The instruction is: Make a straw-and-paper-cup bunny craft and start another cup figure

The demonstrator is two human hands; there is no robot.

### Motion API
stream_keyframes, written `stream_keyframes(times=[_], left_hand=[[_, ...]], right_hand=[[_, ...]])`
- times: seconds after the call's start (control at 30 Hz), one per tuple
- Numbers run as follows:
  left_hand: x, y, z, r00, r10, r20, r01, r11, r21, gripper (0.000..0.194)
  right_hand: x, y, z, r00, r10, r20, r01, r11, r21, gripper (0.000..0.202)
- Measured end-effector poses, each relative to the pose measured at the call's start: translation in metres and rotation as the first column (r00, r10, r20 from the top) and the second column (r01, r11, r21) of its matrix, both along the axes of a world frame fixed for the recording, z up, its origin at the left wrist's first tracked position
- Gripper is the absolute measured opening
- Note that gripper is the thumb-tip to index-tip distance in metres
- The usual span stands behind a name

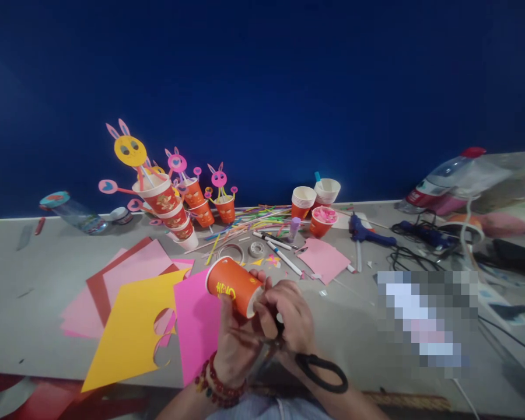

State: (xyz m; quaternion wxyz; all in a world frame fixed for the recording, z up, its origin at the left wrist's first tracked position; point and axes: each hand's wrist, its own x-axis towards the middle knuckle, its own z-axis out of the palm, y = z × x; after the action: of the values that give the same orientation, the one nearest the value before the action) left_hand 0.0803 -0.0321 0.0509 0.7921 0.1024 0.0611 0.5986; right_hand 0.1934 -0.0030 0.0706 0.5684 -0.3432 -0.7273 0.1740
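Note:
An orange paper cup (238, 283) with yellow lettering lies tilted on its side in my left hand (234, 347), its rim pointing up and left. Red bead bracelets circle that wrist. My right hand (291, 315) is closed around a pair of scissors (319, 370); one black handle loop sticks out below it, and the blades point left across my left palm. The right fingertips touch the base of the cup. Whether they pinch anything small there is hidden. Beneath the left forearm and the cup, a magenta paper sheet (196, 321) lies on the table.
Yellow paper (122, 326) with cut-out curves lies left. Behind it stand stacked cups (160, 201) with paper bunny figures. Several straws (262, 219), a tape roll (256, 249) and markers (284, 258) lie ahead. A glue gun (370, 233), cables and a plastic bottle (440, 181) are right.

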Motion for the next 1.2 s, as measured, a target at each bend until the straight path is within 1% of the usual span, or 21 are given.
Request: stream_keyframes(times=[0.07, 0.13, 0.23, 0.3, 0.37, 0.43, 0.5, 0.53, 0.63, 0.7, 0.8, 0.9, 0.97, 1.0, 1.07, 1.1, 1.13, 1.17, 1.2], left_hand=[[0.000, 0.002, -0.001, 0.997, 0.079, -0.008, -0.079, 0.993, -0.092, 0.041], [0.002, 0.004, 0.002, 0.986, 0.163, -0.034, -0.167, 0.966, -0.199, 0.039], [0.005, 0.010, 0.009, 0.971, 0.233, -0.045, -0.236, 0.925, -0.300, 0.035], [0.007, 0.012, 0.012, 0.965, 0.263, -0.015, -0.254, 0.913, -0.318, 0.033], [0.007, 0.012, 0.011, 0.967, 0.254, 0.001, -0.240, 0.915, -0.323, 0.035], [0.006, 0.011, 0.008, 0.982, 0.189, 0.000, -0.178, 0.926, -0.334, 0.038], [0.005, 0.010, 0.005, 0.993, 0.118, 0.014, -0.106, 0.935, -0.338, 0.042], [0.005, 0.009, 0.005, 0.995, 0.094, 0.028, -0.079, 0.939, -0.334, 0.044], [0.004, 0.008, 0.007, 0.996, 0.063, 0.063, -0.040, 0.945, -0.324, 0.044], [0.004, 0.007, 0.011, 0.996, 0.048, 0.072, -0.022, 0.944, -0.330, 0.046], [0.006, 0.008, 0.014, 0.996, 0.041, 0.075, -0.013, 0.939, -0.344, 0.048], [0.008, 0.008, 0.015, 0.997, 0.061, 0.049, -0.039, 0.928, -0.371, 0.041], [0.010, 0.009, 0.014, 0.992, 0.126, 0.003, -0.114, 0.913, -0.391, 0.037], [0.011, 0.010, 0.014, 0.985, 0.170, -0.020, -0.164, 0.903, -0.397, 0.035], [0.013, 0.012, 0.015, 0.969, 0.243, -0.047, -0.241, 0.883, -0.403, 0.035], [0.013, 0.014, 0.016, 0.963, 0.264, -0.050, -0.261, 0.878, -0.402, 0.034], [0.013, 0.015, 0.016, 0.959, 0.278, -0.052, -0.276, 0.875, -0.398, 0.033], [0.012, 0.016, 0.016, 0.957, 0.284, -0.056, -0.283, 0.877, -0.389, 0.031], [0.012, 0.016, 0.015, 0.958, 0.281, -0.063, -0.284, 0.881, -0.379, 0.029]], right_hand=[[0.001, -0.005, -0.001, 0.997, 0.031, -0.072, -0.041, 0.989, -0.140, 0.017], [0.005, -0.008, -0.004, 0.984, 0.032, -0.176, -0.075, 0.967, -0.243, 0.017], [0.015, -0.009, -0.006, 0.956, -0.054, -0.288, -0.049, 0.940, -0.337, 0.017], [0.022, -0.006, -0.005, 0.954, -0.113, -0.279, -0.002, 0.925, -0.380, 0.015], [0.027, -0.003, -0.001, 0.975, -0.099, -0.199, 0.021, 0.932, -0.362, 0.013], [0.028, 0.000, 0.004, 0.996, -0.033, -0.087, 0.008, 0.961, -0.276, 0.012], [0.025, 0.001, 0.006, 0.999, 0.036, 0.015, -0.033, 0.986, -0.166, 0.009], [0.022, 0.002, 0.006, 0.998, 0.052, 0.046, -0.046, 0.992, -0.119, 0.006], [0.016, 0.004, 0.003, 0.995, 0.044, 0.087, -0.040, 0.998, -0.052, 0.005], [0.013, 0.006, -0.001, 0.995, 0.028, 0.095, -0.025, 0.999, -0.031, 0.010], [0.011, 0.006, -0.003, 0.994, 0.029, 0.110, -0.025, 0.999, -0.035, 0.015], [0.012, 0.002, -0.001, 0.998, -0.007, 0.065, 0.016, 0.988, -0.153, 0.016], [0.015, -0.001, 0.002, 0.999, -0.046, 0.016, 0.049, 0.976, -0.214, 0.018], [0.019, -0.001, 0.002, 0.999, -0.049, -0.010, 0.045, 0.973, -0.225, 0.018], [0.028, 0.001, 0.000, 0.995, -0.056, -0.083, 0.035, 0.970, -0.239, 0.017], [0.034, 0.005, -0.004, 0.987, -0.079, -0.137, 0.040, 0.962, -0.269, 0.016], [0.041, 0.010, -0.009, 0.970, -0.134, -0.204, 0.059, 0.940, -0.337, 0.014], [0.048, 0.016, -0.015, 0.939, -0.214, -0.270, 0.076, 0.893, -0.444, 0.016], [0.054, 0.022, -0.023, 0.878, -0.321, -0.354, 0.067, 0.816, -0.574, 0.021]])
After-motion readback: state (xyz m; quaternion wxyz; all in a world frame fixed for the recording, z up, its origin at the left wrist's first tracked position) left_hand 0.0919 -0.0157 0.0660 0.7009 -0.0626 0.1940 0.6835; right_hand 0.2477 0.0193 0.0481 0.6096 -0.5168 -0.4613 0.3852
